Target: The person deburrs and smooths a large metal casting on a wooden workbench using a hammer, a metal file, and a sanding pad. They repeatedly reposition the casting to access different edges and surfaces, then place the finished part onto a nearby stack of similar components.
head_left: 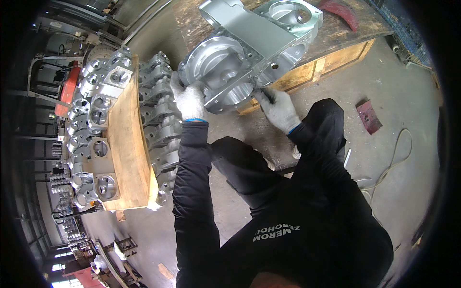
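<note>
A large silver-grey metal casting (249,36) with round bored openings rests on a worn wooden workbench (331,41) and overhangs its near edge. My left hand (190,99), in a white knit glove, grips the casting's left end beside the big round bore. At the casting's near edge, right of its lower bore, is my gloved right hand (280,111). The right hand's fingers are closed together around a small dark area against the metal; whatever they hold there is too small to make out.
To the left, similar castings (98,115) stand in rows around a long wooden board (128,149). A dark red curved piece (342,13) lies on the bench. A reddish scrap (369,117) and a pale cable (394,161) are on the floor at right, near a blue mesh container (408,29).
</note>
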Tool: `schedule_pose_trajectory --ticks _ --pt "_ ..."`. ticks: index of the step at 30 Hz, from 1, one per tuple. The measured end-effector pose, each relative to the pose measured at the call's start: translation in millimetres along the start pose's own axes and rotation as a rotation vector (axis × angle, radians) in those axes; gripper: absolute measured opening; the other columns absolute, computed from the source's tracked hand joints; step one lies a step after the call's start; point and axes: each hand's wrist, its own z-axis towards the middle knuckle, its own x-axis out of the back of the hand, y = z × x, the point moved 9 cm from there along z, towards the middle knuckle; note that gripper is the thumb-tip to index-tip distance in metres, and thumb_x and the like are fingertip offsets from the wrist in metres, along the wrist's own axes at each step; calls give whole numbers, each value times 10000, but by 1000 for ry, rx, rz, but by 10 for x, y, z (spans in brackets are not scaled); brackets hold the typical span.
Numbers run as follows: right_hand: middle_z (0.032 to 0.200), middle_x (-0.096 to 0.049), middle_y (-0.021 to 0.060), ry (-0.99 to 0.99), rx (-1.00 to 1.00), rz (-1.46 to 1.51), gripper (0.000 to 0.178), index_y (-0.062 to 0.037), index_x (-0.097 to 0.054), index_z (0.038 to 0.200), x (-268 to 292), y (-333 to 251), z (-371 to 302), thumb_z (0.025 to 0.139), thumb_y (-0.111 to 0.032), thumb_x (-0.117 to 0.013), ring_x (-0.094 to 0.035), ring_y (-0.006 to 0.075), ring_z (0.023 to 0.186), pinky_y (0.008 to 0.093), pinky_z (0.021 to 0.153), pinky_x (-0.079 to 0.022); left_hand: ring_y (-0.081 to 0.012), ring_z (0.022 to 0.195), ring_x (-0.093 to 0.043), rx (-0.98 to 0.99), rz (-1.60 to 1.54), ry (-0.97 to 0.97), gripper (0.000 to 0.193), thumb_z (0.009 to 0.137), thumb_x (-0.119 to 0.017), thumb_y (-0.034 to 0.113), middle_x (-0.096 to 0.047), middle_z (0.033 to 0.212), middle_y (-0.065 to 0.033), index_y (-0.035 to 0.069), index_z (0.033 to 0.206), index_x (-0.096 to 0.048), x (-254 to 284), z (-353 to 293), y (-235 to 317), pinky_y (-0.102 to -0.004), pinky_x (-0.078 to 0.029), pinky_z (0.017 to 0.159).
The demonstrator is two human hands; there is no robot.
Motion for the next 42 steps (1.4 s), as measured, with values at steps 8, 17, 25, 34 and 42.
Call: schedule_pose_trajectory --ticks 8,17,25,34,42 --pt "853 -737 171 -107 2 41 335 -4 -700 1118 -430 -16 -335 994 -313 -662 -717 258 788 382 740 -559 -207 988 -636 43 -8 -138 825 747 -609 -120 -605 1219 -158 42 1520 -367 -87 -147 98 -325 -564 801" --pt "1411 -614 180 548 492 -33 568 12 -487 1487 2161 -499 1365 932 20 -607 -594 266 1260 380 1116 -426 -474 1119 -637 152 331 211 692 779 -673 228 -633 1169 -341 -89 1359 -470 85 -163 -61 -484 -523 986" --pt "1055 -692 292 52 177 -685 466 65 -627 1131 2563 279 3768 999 -368 -514 -660 434 1031 513 931 -461 -341 848 -715 491 -43 -92 557 915 -624 409 -693 883 -240 -125 1071 -639 -130 -320 -257 -443 -561 798" --pt "1258 -637 343 160 67 -681 690 47 -629 1281 2472 265 3074 1047 -556 -389 -574 496 1245 529 1007 -455 -352 811 -753 415 345 68 949 1055 -196 685 -717 758 -246 -102 967 -720 24 -30 -445 -463 -574 770" --pt "1184 -711 266 861 65 -325 737 27 -610 1346 2748 566 1343 1025 -621 -470 -675 428 1115 497 958 -500 -220 809 -667 -241 376 -344 799 1063 -320 678 -718 883 -155 -22 1059 -706 -512 722 777 -368 -541 769"
